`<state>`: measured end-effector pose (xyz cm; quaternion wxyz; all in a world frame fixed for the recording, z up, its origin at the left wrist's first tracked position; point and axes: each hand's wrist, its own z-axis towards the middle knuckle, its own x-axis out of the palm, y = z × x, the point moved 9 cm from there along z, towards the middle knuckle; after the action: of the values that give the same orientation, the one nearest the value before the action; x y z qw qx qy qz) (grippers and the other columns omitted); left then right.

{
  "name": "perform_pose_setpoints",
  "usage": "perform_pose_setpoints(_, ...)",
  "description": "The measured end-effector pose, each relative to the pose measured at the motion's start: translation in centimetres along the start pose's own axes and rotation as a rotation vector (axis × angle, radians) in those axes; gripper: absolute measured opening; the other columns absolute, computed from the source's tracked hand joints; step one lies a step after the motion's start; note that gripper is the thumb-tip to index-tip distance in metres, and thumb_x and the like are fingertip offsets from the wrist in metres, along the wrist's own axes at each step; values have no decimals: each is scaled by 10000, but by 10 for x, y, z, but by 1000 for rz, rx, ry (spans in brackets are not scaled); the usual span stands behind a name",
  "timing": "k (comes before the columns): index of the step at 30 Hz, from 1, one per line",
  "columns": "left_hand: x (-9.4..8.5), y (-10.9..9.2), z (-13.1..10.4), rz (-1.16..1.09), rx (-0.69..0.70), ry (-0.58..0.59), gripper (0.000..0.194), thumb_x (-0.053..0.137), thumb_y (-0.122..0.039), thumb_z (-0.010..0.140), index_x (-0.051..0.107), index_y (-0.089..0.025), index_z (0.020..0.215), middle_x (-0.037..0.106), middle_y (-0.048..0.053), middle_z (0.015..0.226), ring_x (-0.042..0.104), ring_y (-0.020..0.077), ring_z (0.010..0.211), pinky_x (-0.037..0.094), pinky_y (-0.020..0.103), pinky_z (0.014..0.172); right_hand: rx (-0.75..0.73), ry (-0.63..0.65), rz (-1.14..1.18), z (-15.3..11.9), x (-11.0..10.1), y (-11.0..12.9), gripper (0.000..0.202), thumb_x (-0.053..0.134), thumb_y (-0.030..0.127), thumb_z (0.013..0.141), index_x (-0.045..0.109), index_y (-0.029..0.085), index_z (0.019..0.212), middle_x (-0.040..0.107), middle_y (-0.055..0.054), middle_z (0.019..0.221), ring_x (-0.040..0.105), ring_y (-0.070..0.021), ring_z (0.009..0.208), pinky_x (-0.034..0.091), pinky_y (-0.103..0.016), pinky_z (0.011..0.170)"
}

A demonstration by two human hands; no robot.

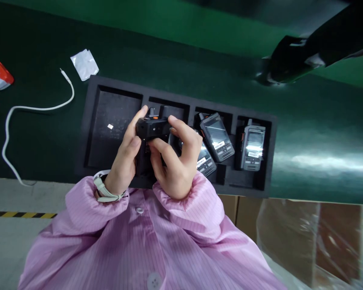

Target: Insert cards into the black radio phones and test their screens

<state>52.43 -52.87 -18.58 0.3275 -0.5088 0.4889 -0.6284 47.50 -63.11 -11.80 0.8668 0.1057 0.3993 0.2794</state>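
Coat: your pink coat (139, 241) is nearest, on the near side of the tray (181, 92).
Strap: a pale strap (104, 191) circles your left wrist, near the tray's near edge.
Left hand: your left hand (124, 161) grips the radio (153, 128) at its left end, over the tray, one fingertip on the far corner and one nearer you.
Right hand: your right hand (180, 161) grips its right end and near edge with bent fingers.
Radio: above the tray's second slot from the left, between both hands, neither clearly nearer. The side you see runs left to right, orange button and stub up; its true long axis you cannot tell.
Half-hidden radio: this one (206, 162) lies in the tray, partly behind your right hand.
Slanted radio: this one (218, 137) lies askew in the tray, beside the half-hidden one.
End radio: this one (254, 148) sits in the tray's rightmost slot.
Cable: the white cable (36, 108) curves left of the tray.
Packet: the silvery packet (85, 64) lies just beyond the tray's far left corner.
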Motion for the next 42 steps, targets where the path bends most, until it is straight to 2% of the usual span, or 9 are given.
perform_pose_setpoints(7, -2, -2, -1, 30, 61, 19, 450, 470, -515, 1027, 547, -412, 1458, 476, -96, 1632, 373, 234, 1571, 255, 416, 1332, -4, -17, -47, 1, 2, 4, 137, 576, 165, 982, 616, 262, 1071, 590, -91, 1355, 538, -251, 1246, 503, -475, 1052)
perform_pose_setpoints(16, -5, 0, 0, 50, 51, -5, 438, 469, -521, 1027, 552, -417, 1445, 520, -95, 1594, 449, 245, 1524, 341, 430, 1293, 16, -8, 27, 1, 8, 2, 153, 566, 156, 980, 608, 267, 1077, 560, -84, 1377, 527, -246, 1266, 512, -461, 1065)
perform_pose_setpoints(20, -6, -6, 2, 52, 128, -45, 468, 459, -536, 1024, 546, -379, 1456, 518, -45, 1596, 453, 285, 1519, 367, 470, 1276, 280, -47, 293, -4, 10, -17, 370, 560, 210, 972, 484, 309, 1321, 471, -96, 1469, 522, -257, 1354, 559, -473, 1034)
perform_pose_setpoints(22, -5, -9, 2, 26, 183, -44, 479, 456, -545, 1023, 548, -363, 1456, 523, -14, 1587, 468, 320, 1504, 393, 502, 1252, 416, -1, 437, -8, 18, -25, 490, 554, 248, 976, 389, 300, 1435, 470, -117, 1479, 539, -258, 1356, 571, -467, 1029)
perform_pose_setpoints(24, -5, -10, 2, 21, 218, -41, 479, 460, -549, 1023, 543, -362, 1457, 516, -7, 1587, 459, 338, 1507, 393, 514, 1246, 473, 84, 538, -8, 27, -26, 493, 548, 263, 984, 383, 275, 1449, 521, -123, 1445, 562, -249, 1340, 559, -458, 1062)
perform_pose_setpoints(29, -6, -15, -3, 67, 301, -49, 460, 409, -498, 1052, 499, -388, 1490, 481, -57, 1613, 407, 266, 1540, 324, 415, 1290, 489, 159, 613, -3, 33, -22, 479, 543, 204, 961, 404, 237, 1419, 589, -114, 1400, 587, -228, 1328, 520, -442, 1121)
perform_pose_setpoints(34, -8, -15, -5, 133, 240, -89, 481, 405, -542, 1042, 480, -393, 1493, 463, -42, 1628, 362, 294, 1567, 292, 468, 1310, 474, 197, 534, 2, 36, -18, 514, 490, 181, 943, 360, 234, 1437, 593, -124, 1390, 607, -235, 1295, 535, -445, 1083)
perform_pose_setpoints(39, 2, -24, -7, 66, 307, -19, 430, 399, -411, 1064, 513, -434, 1478, 499, -125, 1589, 424, 205, 1526, 335, 337, 1292, 462, 277, 502, 5, 38, -16, 547, 434, 126, 925, 335, 247, 1449, 552, -107, 1438, 572, -213, 1342, 520, -433, 1105)
perform_pose_setpoints(42, 3, -25, -8, 86, 303, -18, 431, 410, -430, 1056, 512, -426, 1475, 517, -131, 1573, 429, 210, 1524, 334, 345, 1295, 449, 292, 452, 8, 36, -16, 603, 418, 99, 904, 313, 252, 1478, 527, -102, 1478, 543, -215, 1379, 505, -440, 1127)
